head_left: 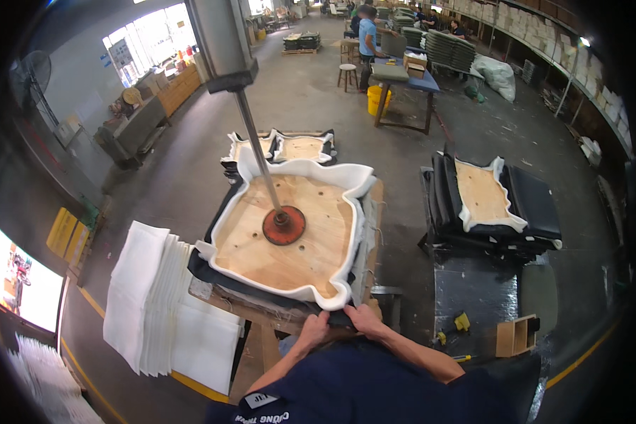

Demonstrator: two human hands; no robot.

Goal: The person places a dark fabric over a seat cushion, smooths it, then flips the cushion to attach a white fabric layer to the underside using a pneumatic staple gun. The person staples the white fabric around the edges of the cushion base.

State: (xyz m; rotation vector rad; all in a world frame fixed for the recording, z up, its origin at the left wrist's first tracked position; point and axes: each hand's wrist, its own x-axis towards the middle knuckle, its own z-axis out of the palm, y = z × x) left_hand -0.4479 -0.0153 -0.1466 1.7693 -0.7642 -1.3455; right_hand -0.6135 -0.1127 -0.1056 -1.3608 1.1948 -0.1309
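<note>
A plywood seat board [318,205] lies on a work table, rimmed by white foam padding [314,295] that curls up around its edges. A round red press plate [284,230] on a metal rod bears down on the board's middle. Black cover material [338,318] shows beneath the foam at the near corner. My left hand [316,328] is closed on that cover material, just left of the corner. Close beside it, my right hand [362,320] also grips the black material, fingertips partly hidden. The foam corner stands folded between and above both hands.
White foam sheets [140,304] are stacked at the left. Two smaller padded boards [304,148] sit beyond the press. At right, black seat covers [533,201] lie piled around another board; below are a yellow tool [462,322] and a wooden box [516,336]. A person [368,39] stands farther off.
</note>
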